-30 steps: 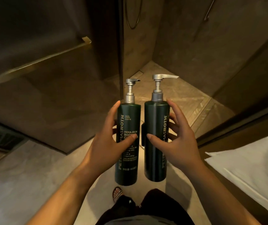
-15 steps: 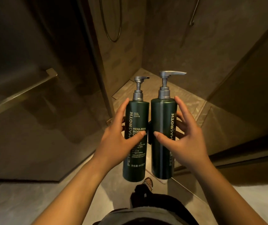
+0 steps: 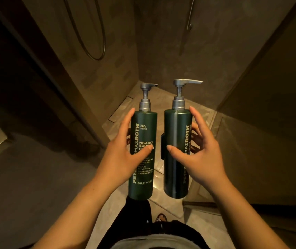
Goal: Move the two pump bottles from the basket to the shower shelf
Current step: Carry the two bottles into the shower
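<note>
Two tall dark green pump bottles with silver pumps are held upright in front of me, a small gap between them. My left hand grips the left pump bottle, whose pale label text faces me. My right hand grips the right pump bottle, thumb across its front, pump spout pointing right. Both bottles hang in the air over the shower's entrance. No basket and no shower shelf are in sight.
A glass shower door edge runs diagonally on the left. A shower hose loops on the tiled back wall, and a rail hangs at the upper right. Below lie the pale shower floor and my legs and a sandalled foot.
I have stepped closer to the shower; the door edge and handle slid left in view. The bottles moved slightly apart. The white towel on the right has left the view.
</note>
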Tool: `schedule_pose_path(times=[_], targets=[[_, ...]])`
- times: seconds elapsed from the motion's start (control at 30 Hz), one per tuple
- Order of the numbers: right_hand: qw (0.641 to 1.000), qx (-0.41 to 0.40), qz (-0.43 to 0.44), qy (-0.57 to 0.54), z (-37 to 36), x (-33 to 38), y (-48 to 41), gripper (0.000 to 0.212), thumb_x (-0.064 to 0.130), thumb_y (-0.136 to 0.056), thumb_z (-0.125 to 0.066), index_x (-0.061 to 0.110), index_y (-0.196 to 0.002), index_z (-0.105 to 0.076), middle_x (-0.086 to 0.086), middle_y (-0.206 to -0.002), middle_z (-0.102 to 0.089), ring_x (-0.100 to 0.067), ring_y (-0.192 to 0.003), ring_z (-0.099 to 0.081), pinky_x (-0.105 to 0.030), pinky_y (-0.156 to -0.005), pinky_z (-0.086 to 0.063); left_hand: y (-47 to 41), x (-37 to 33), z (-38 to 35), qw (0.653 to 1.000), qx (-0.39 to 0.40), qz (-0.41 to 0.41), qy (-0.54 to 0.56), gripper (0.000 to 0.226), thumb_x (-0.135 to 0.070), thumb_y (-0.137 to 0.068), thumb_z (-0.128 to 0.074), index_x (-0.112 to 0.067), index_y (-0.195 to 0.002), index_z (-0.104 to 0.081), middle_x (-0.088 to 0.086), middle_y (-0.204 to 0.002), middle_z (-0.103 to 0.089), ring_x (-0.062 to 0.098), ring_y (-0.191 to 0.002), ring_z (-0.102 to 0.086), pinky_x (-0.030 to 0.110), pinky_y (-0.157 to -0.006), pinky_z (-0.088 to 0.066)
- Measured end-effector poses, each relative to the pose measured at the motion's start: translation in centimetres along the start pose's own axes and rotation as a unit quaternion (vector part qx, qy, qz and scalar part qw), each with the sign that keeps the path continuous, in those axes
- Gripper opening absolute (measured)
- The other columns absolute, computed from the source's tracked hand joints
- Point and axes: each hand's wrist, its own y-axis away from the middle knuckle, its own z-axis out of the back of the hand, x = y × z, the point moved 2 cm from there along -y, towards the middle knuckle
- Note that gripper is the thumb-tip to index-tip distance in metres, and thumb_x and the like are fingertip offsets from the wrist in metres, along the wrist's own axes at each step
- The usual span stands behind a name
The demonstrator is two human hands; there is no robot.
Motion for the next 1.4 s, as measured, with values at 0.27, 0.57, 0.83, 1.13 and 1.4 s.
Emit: schedule_pose_path(times=[0.27,0.57,0.83,1.13,1.4], targets=[[0.998,-0.057,-0.014,0.023,0.4,-0.5,-9.5,0.092,0.017,-0.067,-0.081,0.055,-0.134,-0.030,0.027,-0.120,-0.053,0.009,-0.107,-0.054,-0.005,-0.078,-0.043,-11.4,0.5,0.6,0.997,0.050,-0.019,0.047,0.090,-0.028,-0.076,-0.073,-0.057,-0.137,-0.013,-0.040,-0.115,-0.040,-0.029,-0.098,-0.043,-0.006,-0.066,-0.035],[0.997,-0.061,0.014,0.051,-1.7,0.6,-20.4,0.090,0.013,-0.069,-0.080,0.041,-0.139,-0.031,0.019,-0.125,-0.054,0.006,-0.112,-0.052,-0.005,-0.084,-0.040,-22.9,-0.5,4.6,0.995,0.063,-0.053,0.056,0.089,-0.033,-0.074,-0.072,-0.053,-0.139,-0.015,-0.039,-0.125,-0.043,-0.016,-0.110,-0.046,-0.001,-0.076,-0.038],[0.999,-0.013,0.013,0.040,-2.7,-0.5,-28.8,0.090,0.013,-0.069,-0.080,0.043,-0.137,-0.031,0.017,-0.124,-0.056,0.005,-0.112,-0.053,-0.008,-0.087,-0.040,-29.4,0.4,5.9,0.997,0.031,-0.030,0.056,0.088,-0.026,-0.077,-0.071,-0.054,-0.139,-0.015,-0.052,-0.110,-0.046,-0.018,-0.105,-0.048,-0.001,-0.070,-0.039],[0.993,0.103,0.061,0.011,-0.9,-3.8,-43.1,0.090,0.017,-0.069,-0.080,0.047,-0.138,-0.031,0.013,-0.125,-0.059,-0.006,-0.113,-0.056,-0.024,-0.092,-0.047,-39.3,-0.8,4.3,0.993,-0.103,0.000,0.051,0.090,-0.017,-0.078,-0.071,-0.044,-0.143,-0.014,-0.056,-0.107,-0.044,-0.022,-0.102,-0.048,-0.003,-0.072,-0.037],[0.971,0.206,0.120,-0.010,1.3,-4.5,-53.9,0.090,0.019,-0.067,-0.080,0.044,-0.139,-0.032,0.015,-0.124,-0.059,-0.006,-0.112,-0.057,-0.017,-0.091,-0.045,-45.5,-3.5,2.5,0.973,-0.221,0.020,0.062,0.090,-0.018,-0.079,-0.070,-0.044,-0.143,-0.013,-0.057,-0.104,-0.045,-0.025,-0.100,-0.047,-0.003,-0.070,-0.037]])
